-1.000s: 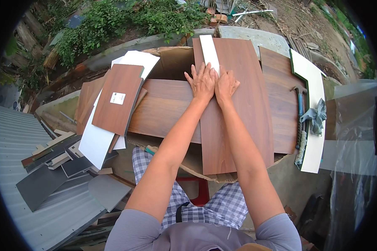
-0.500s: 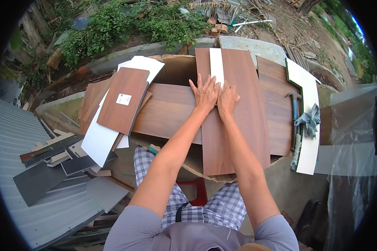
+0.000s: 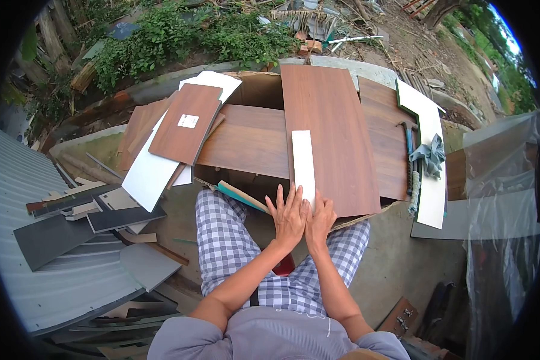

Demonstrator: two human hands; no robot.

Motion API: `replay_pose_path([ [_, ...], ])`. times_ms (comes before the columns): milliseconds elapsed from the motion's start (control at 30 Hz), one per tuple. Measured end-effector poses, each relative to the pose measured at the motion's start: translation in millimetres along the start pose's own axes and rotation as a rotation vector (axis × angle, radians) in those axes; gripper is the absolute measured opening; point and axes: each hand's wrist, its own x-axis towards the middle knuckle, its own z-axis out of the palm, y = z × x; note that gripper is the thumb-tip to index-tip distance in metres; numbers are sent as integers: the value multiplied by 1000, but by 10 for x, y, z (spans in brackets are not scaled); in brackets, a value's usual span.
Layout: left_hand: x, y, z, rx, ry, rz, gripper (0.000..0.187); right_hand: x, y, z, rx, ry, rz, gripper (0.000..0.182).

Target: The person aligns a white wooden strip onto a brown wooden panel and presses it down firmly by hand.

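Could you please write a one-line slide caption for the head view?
Left hand and right hand press on the white strip lying along a brown laminate board.

Narrow white strip (image 3: 303, 163) flat, lengthwise on the long walnut-brown board (image 3: 333, 132).

Soft, even daylight is filling the scene, casting only faint shadows and no glare on the boards (image 3: 327, 126). The fisheye lens is bending straight edges near the rim, and a black vignette is closing the corners. The centre is staying sharp.
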Motion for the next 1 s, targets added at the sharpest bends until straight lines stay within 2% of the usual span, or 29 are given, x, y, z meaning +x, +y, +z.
replay_pose_path([
  [67, -73, -58, 9, 25, -14, -8, 47, -47, 34, 36, -127, -18, -78, 41],
  [367, 155, -135, 66, 83, 0, 3, 47, 176, 53, 194, -162, 36, -135, 37],
  [1000, 1247, -391, 331, 140, 69, -36, 47, 1246, -56, 691, -178, 55, -114, 32],
])
